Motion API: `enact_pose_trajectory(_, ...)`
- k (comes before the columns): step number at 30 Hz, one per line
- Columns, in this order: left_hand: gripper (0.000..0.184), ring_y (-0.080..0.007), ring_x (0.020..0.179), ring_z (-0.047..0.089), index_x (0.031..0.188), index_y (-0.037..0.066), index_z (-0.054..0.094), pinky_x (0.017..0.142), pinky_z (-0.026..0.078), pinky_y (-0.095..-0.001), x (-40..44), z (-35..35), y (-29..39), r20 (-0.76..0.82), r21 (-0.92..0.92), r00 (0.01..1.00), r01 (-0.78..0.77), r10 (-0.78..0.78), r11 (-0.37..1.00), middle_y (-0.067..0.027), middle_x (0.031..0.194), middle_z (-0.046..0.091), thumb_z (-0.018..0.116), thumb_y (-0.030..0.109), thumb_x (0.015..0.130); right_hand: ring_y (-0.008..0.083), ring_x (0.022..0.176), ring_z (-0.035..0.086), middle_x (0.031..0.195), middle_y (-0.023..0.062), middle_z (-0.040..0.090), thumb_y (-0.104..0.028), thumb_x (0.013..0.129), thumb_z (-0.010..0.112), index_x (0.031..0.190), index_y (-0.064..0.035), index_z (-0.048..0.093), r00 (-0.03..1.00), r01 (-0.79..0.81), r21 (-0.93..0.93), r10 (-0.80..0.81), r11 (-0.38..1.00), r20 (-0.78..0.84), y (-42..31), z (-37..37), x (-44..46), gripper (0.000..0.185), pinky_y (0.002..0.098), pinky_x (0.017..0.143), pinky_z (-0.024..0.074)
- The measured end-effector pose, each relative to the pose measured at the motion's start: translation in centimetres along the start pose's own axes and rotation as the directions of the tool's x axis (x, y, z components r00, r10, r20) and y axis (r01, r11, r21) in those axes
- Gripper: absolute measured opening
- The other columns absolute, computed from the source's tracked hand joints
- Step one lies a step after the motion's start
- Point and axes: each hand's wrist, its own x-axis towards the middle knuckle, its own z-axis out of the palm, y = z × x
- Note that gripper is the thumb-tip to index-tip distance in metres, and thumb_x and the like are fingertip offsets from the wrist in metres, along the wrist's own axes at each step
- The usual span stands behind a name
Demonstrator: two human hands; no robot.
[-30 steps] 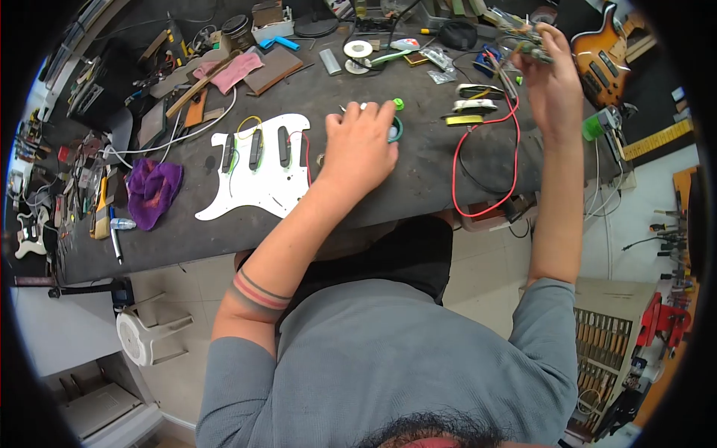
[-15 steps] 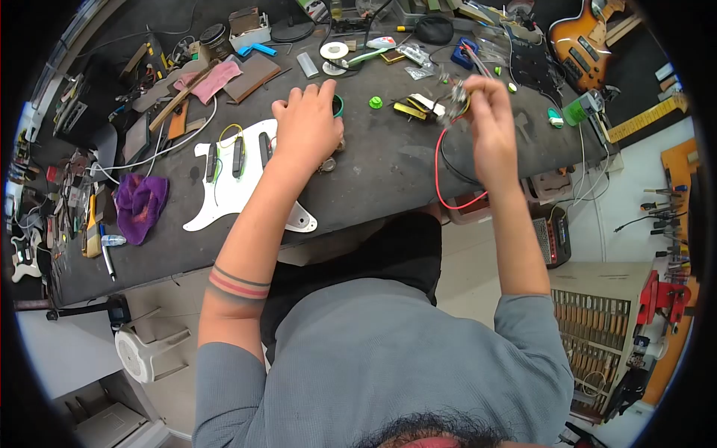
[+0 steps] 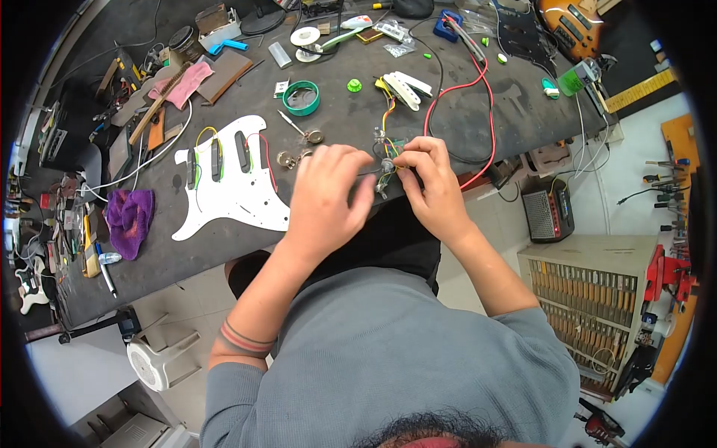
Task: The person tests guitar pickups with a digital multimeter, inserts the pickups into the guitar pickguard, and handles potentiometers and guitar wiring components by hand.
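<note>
A cluster of wired electronic parts is at the bench's front edge, with yellow and red wires running up to white and cream pickups. My right hand pinches this cluster from the right. My left hand is just left of it, thumb and fingers apart, with nothing visible between them. A white pickguard with three dark pickups lies left of my left hand. Between them sit loose potentiometers, and another pot lies a bit higher.
A green ring-shaped container and a green knob are farther back. Red and black cables loop at the right. A purple cloth lies at the left, and a sunburst guitar at the back right.
My right hand has brought the wired cluster down and left to the bench's front edge. My left hand has left the green container's area and come down beside it. The view has shifted.
</note>
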Motion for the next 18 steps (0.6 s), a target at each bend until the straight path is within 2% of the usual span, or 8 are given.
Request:
enact_pose_trajectory(2, 0.034, -0.0333, 0.113, 0.067, 0.123, 0.005, 0.072, 0.097, 0.049, -0.046, -0.6, 0.9, 0.4, 0.08, 0.024, 0.997, 0.017, -0.019, 1.0, -0.0115, 0.121, 0.073, 0.088, 0.013, 0.093, 0.0355, 0.121, 0.067, 0.131, 0.0134, 0.061, -0.002, 0.1, 0.082, 0.121, -0.0056, 0.071, 1.0, -0.011, -0.06, 0.01, 0.998, -0.012, 0.2, 0.3, -0.1, 0.025, 0.0461, 0.098, 0.0585)
enact_pose_trajectory(5, 0.041, -0.0313, 0.116, 0.066, 0.125, 0.007, 0.072, 0.098, 0.047, -0.0443, -1.1, 2.0, -0.1, 0.108, 0.105, 0.994, -0.01, -0.001, 0.994, -0.0098, 0.124, 0.072, 0.092, 0.019, 0.091, 0.0373, 0.125, 0.066, 0.131, 0.0126, 0.062, -0.004, 0.097, 0.086, 0.121, -0.0057, 0.071, 0.998, 0.064, -0.132, -0.064, 0.989, 0.001, 0.0, 0.0, 0.2, 0.029, 0.0483, 0.099, 0.0577)
enact_pose_trajectory(11, 0.042, -0.0311, 0.12, 0.062, 0.124, 0.009, 0.071, 0.103, 0.043, -0.0465, -1.4, 1.8, -0.4, 0.019, 0.134, 1.0, -0.002, -0.001, 0.991, -0.0069, 0.123, 0.068, 0.093, 0.019, 0.089, 0.039, 0.126, 0.065, 0.132, 0.0146, 0.062, -0.006, 0.094, 0.088, 0.121, -0.0049, 0.068, 0.996, -0.04, -0.115, 0.031, 0.993, -0.084, 0.5, -0.5, 0.3, 0.033, 0.0498, 0.103, 0.0558)
enact_pose_trajectory(18, 0.03, -0.0285, 0.116, 0.061, 0.111, 0.013, 0.076, 0.104, 0.04, -0.0476, -1.7, 1.9, 0.0, 0.057, 0.206, 0.998, -0.039, 0.027, 0.978, -0.0031, 0.117, 0.066, 0.092, 0.016, 0.086, 0.04, 0.124, 0.065, 0.134, 0.0178, 0.061, -0.01, 0.091, 0.092, 0.11, -0.0011, 0.062, 0.992, -0.065, -0.238, 0.037, 0.969, -0.121, 0.6, 0.4, 0.1, 0.036, 0.0496, 0.102, 0.0551)
